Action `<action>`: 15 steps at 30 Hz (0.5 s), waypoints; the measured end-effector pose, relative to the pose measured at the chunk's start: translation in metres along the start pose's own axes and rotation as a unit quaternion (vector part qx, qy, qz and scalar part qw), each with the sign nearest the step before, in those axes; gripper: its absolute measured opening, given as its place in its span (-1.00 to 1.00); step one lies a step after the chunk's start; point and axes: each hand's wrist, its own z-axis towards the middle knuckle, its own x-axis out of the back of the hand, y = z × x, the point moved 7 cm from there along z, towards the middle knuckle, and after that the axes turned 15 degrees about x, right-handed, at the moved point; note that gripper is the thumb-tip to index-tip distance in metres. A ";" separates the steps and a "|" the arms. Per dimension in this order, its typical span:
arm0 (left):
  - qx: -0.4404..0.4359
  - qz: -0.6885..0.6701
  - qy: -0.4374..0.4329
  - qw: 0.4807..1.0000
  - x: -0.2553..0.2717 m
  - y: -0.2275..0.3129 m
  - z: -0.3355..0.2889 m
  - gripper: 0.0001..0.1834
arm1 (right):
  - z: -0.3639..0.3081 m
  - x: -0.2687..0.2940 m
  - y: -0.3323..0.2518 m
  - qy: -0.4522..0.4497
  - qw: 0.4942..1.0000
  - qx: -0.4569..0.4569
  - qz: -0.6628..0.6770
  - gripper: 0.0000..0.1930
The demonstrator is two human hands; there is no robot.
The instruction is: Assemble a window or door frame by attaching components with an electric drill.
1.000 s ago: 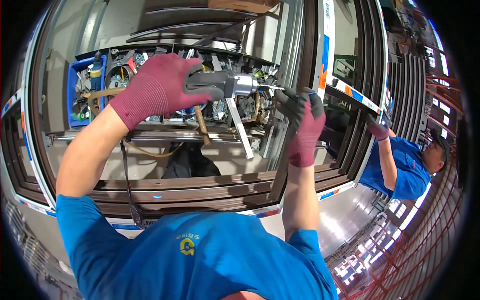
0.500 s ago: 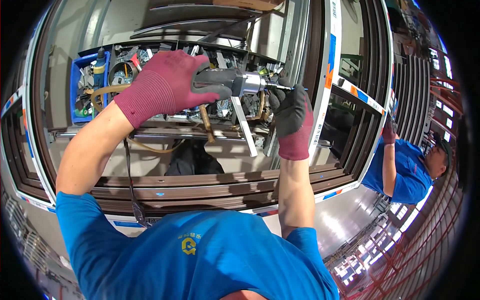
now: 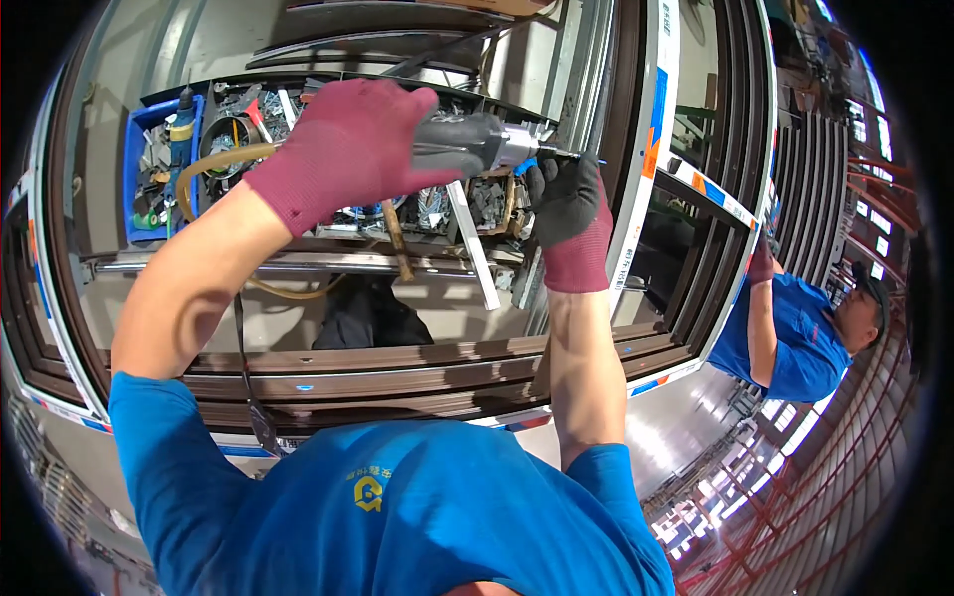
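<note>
My left hand [image 3: 348, 149], in a maroon glove with dark grip patches, is closed round the body of an air screwdriver [image 3: 512, 146]. The tool lies level, with its silver nose and thin bit [image 3: 562, 153] facing right toward a frame's long brown side rail. My right hand [image 3: 569, 206], gloved the same way, has its fingers closed about the bit's front end. Whether a screw sits there is hidden by the fingers. A tan hose [image 3: 229, 156] passes beneath my left wrist.
Below the tool lies a divided parts tray [image 3: 427, 204] full of small metal fittings, with a blue bin [image 3: 134, 189] at its left. A hammer's wooden handle [image 3: 397, 243] and a pale strip [image 3: 472, 248] jut over its near edge. A co-worker [image 3: 795, 328] stands at the right.
The screwdriver and both hands have moved slightly away from my body, the tool also a little to the right. The tray now appears further left in view.
</note>
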 end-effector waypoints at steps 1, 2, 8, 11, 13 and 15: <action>-0.011 0.001 0.040 0.999 -0.001 0.001 0.003 -0.16 | 0.004 0.000 0.002 0.011 1.000 0.003 -0.014 -0.70; -0.026 0.001 0.080 0.996 0.001 0.005 0.006 -0.15 | 0.008 0.003 0.002 0.024 0.999 0.008 -0.029 -0.70; -0.022 0.010 0.063 0.998 -0.006 0.006 0.028 -0.12 | 0.027 -0.014 0.009 0.023 0.999 -0.017 -0.033 -0.66; -0.025 0.012 0.078 0.997 -0.006 0.008 0.036 -0.16 | 0.039 -0.019 0.009 -0.012 1.000 -0.006 -0.010 -0.68; -0.026 0.005 0.092 0.995 -0.002 0.010 0.039 -0.21 | 0.044 -0.014 0.009 -0.013 1.000 -0.021 0.009 -0.67; -0.050 0.004 0.073 0.996 -0.001 0.013 0.043 -0.23 | 0.051 -0.011 0.014 0.007 0.999 -0.033 0.021 -0.67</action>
